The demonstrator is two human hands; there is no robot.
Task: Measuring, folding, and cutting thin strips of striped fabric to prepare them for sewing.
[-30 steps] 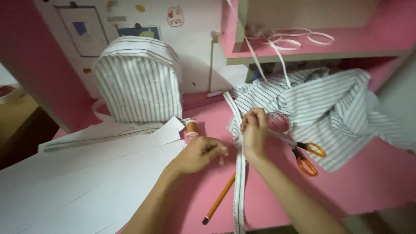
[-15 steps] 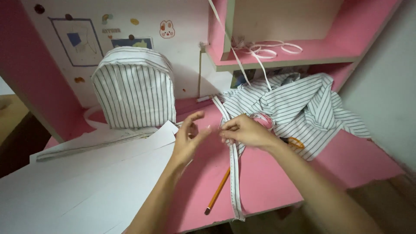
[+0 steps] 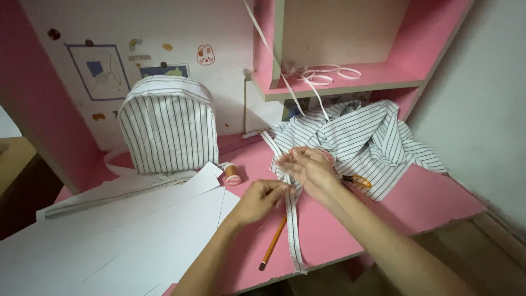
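Observation:
A long narrow striped fabric strap (image 3: 294, 233) lies across the pink desk (image 3: 427, 200), running from the striped cloth pile (image 3: 364, 137) down to the desk's front edge. My left hand (image 3: 262, 198) pinches the strap near its middle. My right hand (image 3: 308, 166) rests on the strap just beyond, fingers partly spread over it. An orange pencil (image 3: 272, 243) lies beside the strap, under my left wrist.
A striped backpack (image 3: 169, 131) stands at the back left. Large white paper sheets (image 3: 109, 235) cover the left of the desk. An orange thread spool (image 3: 232, 174) sits by them. Orange-handled scissors (image 3: 359, 180) lie under the cloth edge. White tape loops (image 3: 323, 74) rest on the shelf.
Both hands moved down the strap toward me; my left hand closed from a spread pose onto the strap. The view shifted slightly right and lower.

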